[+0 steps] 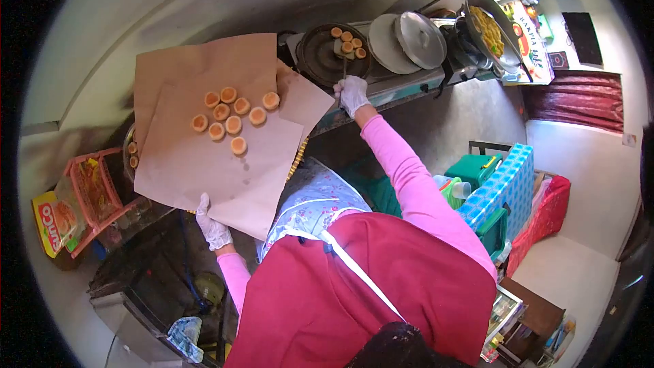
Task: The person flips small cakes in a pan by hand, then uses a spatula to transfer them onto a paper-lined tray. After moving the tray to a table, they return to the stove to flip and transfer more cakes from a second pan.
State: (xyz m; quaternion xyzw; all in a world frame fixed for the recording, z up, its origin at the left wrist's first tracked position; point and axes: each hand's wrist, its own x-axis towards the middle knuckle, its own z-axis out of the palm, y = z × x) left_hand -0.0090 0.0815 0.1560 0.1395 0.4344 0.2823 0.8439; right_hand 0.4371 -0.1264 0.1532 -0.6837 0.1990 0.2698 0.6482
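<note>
My right hand (353, 95), in a thin white glove, is closed around the handle of a spatula (345, 67). The spatula's blade lies in a dark round pan (315, 73), among several small round cakes (347, 47) with browned tops. My left hand (215, 230), also gloved, grips the near edge of a tray lined with brown paper (177, 163). More round cakes (234, 125) lie loosely grouped on that paper. A bit of the tray's yellow woven rim (298, 157) shows at the right; the paper hides the rest.
Right of the pan, a flat grey plate (392, 44) and a metal lid (421, 39) rest on the stove. Farther right stands a wok (494, 34) with yellow food. Another pan (128, 153) with cakes is partly under the paper. A pink basket (92, 187) stands left.
</note>
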